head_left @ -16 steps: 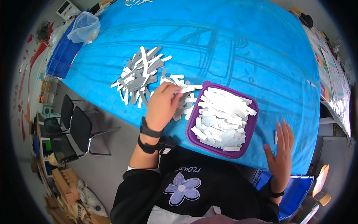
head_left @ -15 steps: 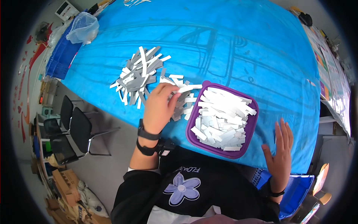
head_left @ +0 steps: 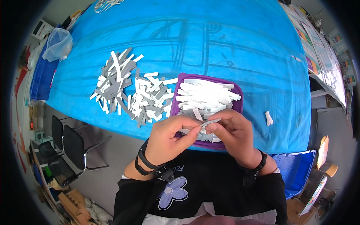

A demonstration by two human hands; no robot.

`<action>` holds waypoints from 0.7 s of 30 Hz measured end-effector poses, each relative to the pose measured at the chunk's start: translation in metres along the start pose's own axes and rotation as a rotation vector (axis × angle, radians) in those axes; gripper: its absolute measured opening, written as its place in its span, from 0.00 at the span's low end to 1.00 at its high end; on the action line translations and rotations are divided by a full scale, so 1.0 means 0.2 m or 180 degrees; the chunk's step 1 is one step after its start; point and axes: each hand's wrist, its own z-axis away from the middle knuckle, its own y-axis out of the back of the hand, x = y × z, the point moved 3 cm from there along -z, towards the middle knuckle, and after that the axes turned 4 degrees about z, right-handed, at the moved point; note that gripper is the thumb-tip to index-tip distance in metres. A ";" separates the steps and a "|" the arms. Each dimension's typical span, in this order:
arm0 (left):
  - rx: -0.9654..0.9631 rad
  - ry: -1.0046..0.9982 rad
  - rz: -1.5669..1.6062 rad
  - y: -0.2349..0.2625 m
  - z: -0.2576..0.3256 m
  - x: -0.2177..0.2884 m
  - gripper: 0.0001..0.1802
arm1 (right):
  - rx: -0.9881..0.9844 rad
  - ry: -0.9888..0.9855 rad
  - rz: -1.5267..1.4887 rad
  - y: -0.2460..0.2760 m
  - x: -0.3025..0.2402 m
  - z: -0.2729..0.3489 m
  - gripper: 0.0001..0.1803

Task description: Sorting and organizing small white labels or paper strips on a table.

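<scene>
Over the near part of a purple plastic tray (head_left: pixel 240 101), my two hands meet with fingertips pinched. Between them is a small grey-white strip (head_left: pixel 210 122); my left hand (head_left: pixel 170 137) grips one end and my right hand (head_left: pixel 238 133) the other. White strips (head_left: pixel 204 92) fill the tray in layers, and my hands hide part of the near ones. Left of the tray lies a loose heap of short grey and white strips (head_left: pixel 150 97). Farther left is a second heap of longer strips (head_left: pixel 114 80).
A blue cloth (head_left: pixel 255 60) covers the table. A white strip or two (head_left: pixel 269 118) lies right of the tray. Blue crates stand at the far left (head_left: pixel 43 77) and near right (head_left: pixel 294 170), the left one with a clear plastic bag (head_left: pixel 58 45). Black chairs (head_left: pixel 73 146) stand left.
My left hand has come from the heap to the tray's near side with a strip. My right hand has left the table at the right and joined it. The whole view has shifted.
</scene>
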 end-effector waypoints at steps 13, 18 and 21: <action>-0.0668 0.0887 0.1058 -0.03 -0.01 -0.04 0.08 | -0.0325 0.0016 0.0542 0.08 -0.01 0.03 0.14; -0.0877 0.0968 0.1283 -0.04 0.01 -0.08 0.07 | -0.0380 -0.0205 0.0558 0.10 -0.01 0.03 0.12; -0.0989 0.1009 0.1324 -0.04 -0.01 -0.08 0.07 | -0.0331 -0.0295 0.0484 0.09 -0.01 0.02 0.12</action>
